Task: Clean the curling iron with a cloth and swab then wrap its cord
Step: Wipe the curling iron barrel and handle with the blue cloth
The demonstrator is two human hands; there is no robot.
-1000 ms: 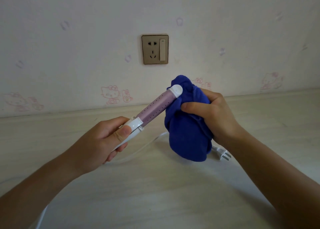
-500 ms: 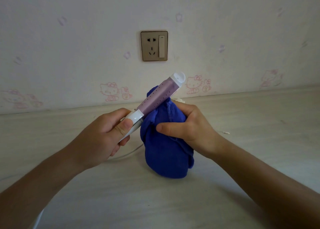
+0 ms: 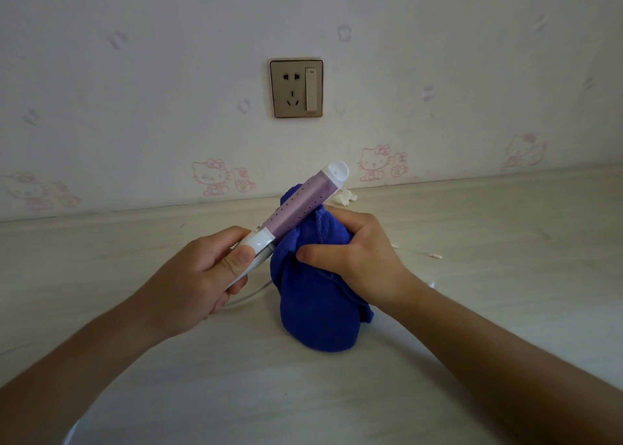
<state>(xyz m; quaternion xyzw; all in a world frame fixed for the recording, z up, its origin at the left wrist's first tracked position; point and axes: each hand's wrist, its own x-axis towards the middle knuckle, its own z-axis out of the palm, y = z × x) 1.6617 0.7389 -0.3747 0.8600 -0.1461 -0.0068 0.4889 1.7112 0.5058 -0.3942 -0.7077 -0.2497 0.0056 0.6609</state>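
My left hand (image 3: 205, 272) grips the white handle of the curling iron (image 3: 296, 205), whose lilac barrel points up and to the right with a white tip. My right hand (image 3: 350, 259) holds a bunched blue cloth (image 3: 317, 313) pressed against the lower part of the barrel near the handle. The cloth hangs down to the table. The iron's white cord (image 3: 249, 294) runs from under my left hand behind the cloth. A thin white swab (image 3: 428, 254) lies on the table to the right of my right hand.
A pale wooden table (image 3: 303, 394) meets a wall with cartoon stickers. A wall socket with a switch (image 3: 296, 88) is above the iron. A small crumpled white thing (image 3: 344, 197) lies by the wall behind the iron's tip.
My right hand slid the blue cloth down the barrel from the tip to the part near the handle. The iron's tip is now bare and the plug is hidden.
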